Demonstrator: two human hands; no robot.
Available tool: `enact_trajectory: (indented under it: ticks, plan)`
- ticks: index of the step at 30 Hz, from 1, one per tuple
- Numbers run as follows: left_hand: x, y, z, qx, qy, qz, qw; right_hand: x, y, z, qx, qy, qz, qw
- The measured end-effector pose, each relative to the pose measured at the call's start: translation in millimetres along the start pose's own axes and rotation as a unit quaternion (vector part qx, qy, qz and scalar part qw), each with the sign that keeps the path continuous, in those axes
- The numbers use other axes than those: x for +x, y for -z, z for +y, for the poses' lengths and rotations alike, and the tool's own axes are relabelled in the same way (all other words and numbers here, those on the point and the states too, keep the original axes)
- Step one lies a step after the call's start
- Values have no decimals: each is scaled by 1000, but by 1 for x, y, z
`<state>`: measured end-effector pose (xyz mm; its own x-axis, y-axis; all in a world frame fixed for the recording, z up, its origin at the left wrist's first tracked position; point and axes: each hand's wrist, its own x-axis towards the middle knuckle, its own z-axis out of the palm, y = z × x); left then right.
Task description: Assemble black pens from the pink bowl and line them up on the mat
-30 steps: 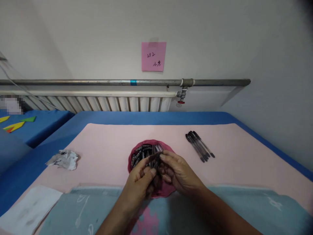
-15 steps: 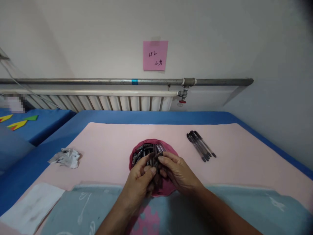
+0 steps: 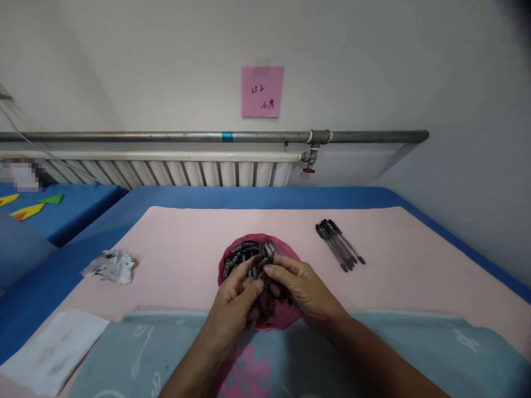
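Note:
Both hands meet over a round pink basket (image 3: 291, 247) holding black pen caps (image 3: 237, 257) and clear pen tubes (image 3: 271, 247). My left hand (image 3: 237, 296) is closed, thumb against dark-stained fingers. My right hand (image 3: 299, 284) pinches from the other side, its thumb near the left fingertips. Between the fingertips is a small black pen part (image 3: 270, 259), mostly hidden by the fingers. Dark smudges cover the fingertips, so its exact shape is hard to make out. Several black-capped pens (image 3: 340, 246) lie side by side to the right of the basket.
A crumpled, stained tissue (image 3: 111, 267) lies at left, and a smudged white cloth or paper (image 3: 53, 351) at front left. A blue-green patterned cloth (image 3: 398, 354) covers the near edge of the pink tabletop (image 3: 186, 232). Behind stand a radiator (image 3: 207, 172) and a pipe (image 3: 166, 136).
The fingers have shifted slightly around the dark part between them. The whole view has moved a little. Basket, pens and tissue lie as before.

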<state>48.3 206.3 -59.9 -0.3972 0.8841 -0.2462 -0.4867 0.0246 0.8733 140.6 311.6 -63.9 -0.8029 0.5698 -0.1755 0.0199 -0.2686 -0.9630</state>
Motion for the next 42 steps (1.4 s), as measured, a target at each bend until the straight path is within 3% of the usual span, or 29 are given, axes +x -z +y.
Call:
enact_trajectory:
  ticks: [2,4,7,9,11,15,18,21,23,27,35,42]
  plan:
    - [0,2,1,2,-4,1,1000,-1,5,-10,-25,11,19,999]
    - [0,4,1,6,-4,14,1000,1,17,-20,-42,44,77,995]
    - [1,8,2,13,-7,45,999,5,41,-30,-104,102,187,972]
    - [2,10,3,15,-8,67,998,8,56,-33,-195,115,207,952]
    - [2,11,3,13,-7,86,996,9,65,-33,-325,125,177,921]
    - [2,13,5,1,-8,111,994,8,69,-28,-554,117,68,821]
    - [3,16,9,-9,-18,119,993,5,65,-26,-616,146,48,773]
    - [4,19,13,-9,-19,124,992,3,59,-23,-625,219,39,748]
    - [5,20,15,-9,-13,130,991,2,56,-20,-639,233,7,733]
    - [5,19,13,-9,2,120,993,5,53,-10,-667,204,-41,715]
    - [4,17,13,8,8,112,994,6,52,-10,-691,170,-32,702]
    - [6,16,14,6,18,106,994,5,52,-11,-676,184,-33,712]
